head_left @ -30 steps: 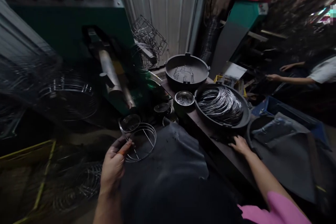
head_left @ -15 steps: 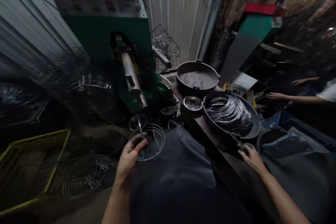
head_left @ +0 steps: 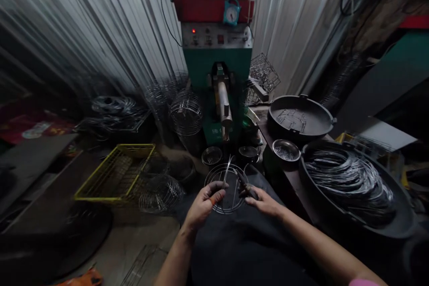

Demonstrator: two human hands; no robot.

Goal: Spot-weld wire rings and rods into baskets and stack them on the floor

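My left hand (head_left: 206,201) is closed on a round wire rack (head_left: 231,210) made of concentric rings with crossbars, held in front of the dark apron (head_left: 234,246). A bent metal strip (head_left: 228,167) stands up from the rack by my left fingertips, and an orange wrap shows on one finger. My right hand (head_left: 261,201) grips dark-handled pliers (head_left: 241,181). Their jaws point up and away, beside the strip and over the rack; I cannot tell whether they touch the wire.
A green spot-welding machine (head_left: 214,62) stands ahead, two small bowls (head_left: 212,155) below it. At right are a black pan of wire rings (head_left: 348,183), another pan (head_left: 301,114) and a small metal bowl (head_left: 286,149). A yellow crate (head_left: 115,172) and wire baskets (head_left: 161,194) lie left.
My view has turned left toward the machine. My right hand has come from the pan of wire rings to the rack, bringing the pliers. My left hand still holds the rack.
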